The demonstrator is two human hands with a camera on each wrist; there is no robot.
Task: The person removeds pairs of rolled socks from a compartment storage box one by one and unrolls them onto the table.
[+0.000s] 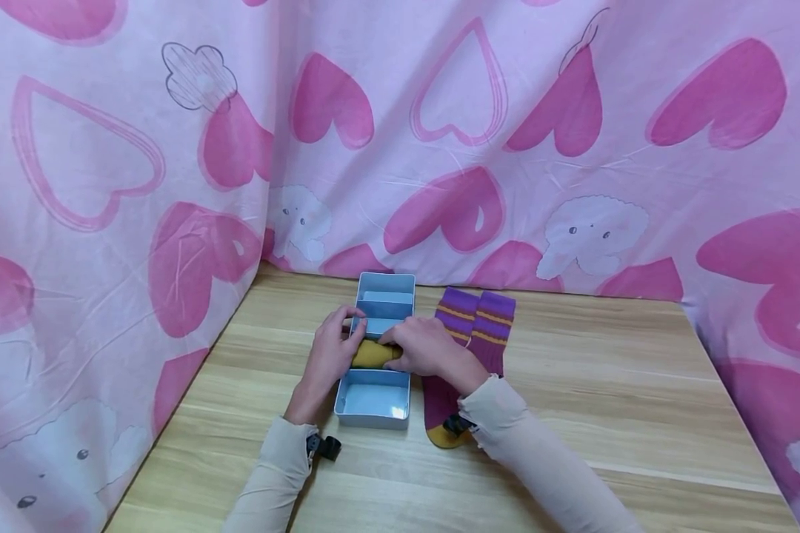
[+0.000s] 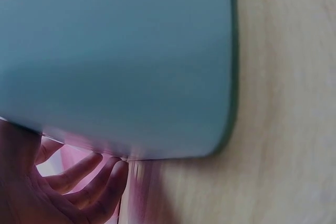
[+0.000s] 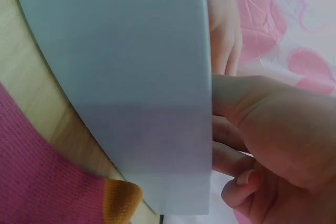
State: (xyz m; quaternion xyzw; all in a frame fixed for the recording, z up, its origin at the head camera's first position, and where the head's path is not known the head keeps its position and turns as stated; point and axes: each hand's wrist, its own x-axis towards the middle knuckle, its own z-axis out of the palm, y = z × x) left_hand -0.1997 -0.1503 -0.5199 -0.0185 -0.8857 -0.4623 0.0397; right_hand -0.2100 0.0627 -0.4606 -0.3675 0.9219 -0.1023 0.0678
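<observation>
A light blue divided box (image 1: pixel 376 420) stands lengthwise on the table. A rolled mustard-yellow sock (image 1: pixel 371 354) sits in its second compartment from the front. My left hand (image 1: pixel 333 346) rests at the box's left rim, fingers loosely bent over the edge beside the sock. In the left wrist view, its fingertips (image 2: pixel 119 169) lie right at the rim. My right hand (image 1: pixel 427 346) reaches over the right rim and pinches the sock between thumb and fingers. The right wrist view shows the box wall (image 3: pixel 136 77) hiding the right fingertips.
Right of the box lies a pair of purple and maroon striped socks (image 1: pixel 493 326) with mustard toes, partly under my right forearm. The box's other compartments (image 1: pixel 373 396) show bare floors. A pink heart-patterned curtain (image 1: pixel 440 207) closes off the wooden table (image 1: pixel 607 414) behind and at the sides.
</observation>
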